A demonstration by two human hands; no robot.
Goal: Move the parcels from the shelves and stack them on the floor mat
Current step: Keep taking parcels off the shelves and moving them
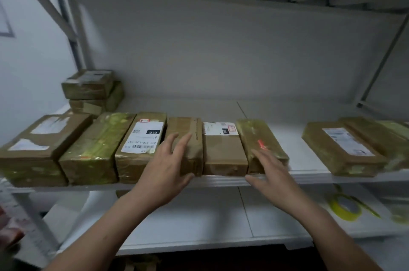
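Parcels: a row of parcels (95, 144) lies side by side along the near edge of the shelf (221, 180), long sides touching. A small stack (90, 89) sits far left, and more parcels (338, 149) lie apart on the right. The floor mat is not in view.
Left hand (168, 164): fingers straight and spread, gripping nothing, laid over the near end of the plain brown parcel (184, 125).
Right hand (269, 171): fingers stretched out and released, blurred, over the near end of the glossy taped parcel (256, 133) at the right end of the row.
Between the hands: a labelled parcel (223, 153), untouched.
Feel, as a guess: stiff cardboard bricks, probably light to middling. The tape wrap looks slick, so a top-only hold may slide.
Where to hold: probably the outer long sides of the three neighbours, pressed inward as one block, or one parcel by its near end, thumb on the front face.
Risk: the middle parcel may drop out if the squeeze is weak.
Lower shelf: a roll of yellow tape (344, 206) on the right.
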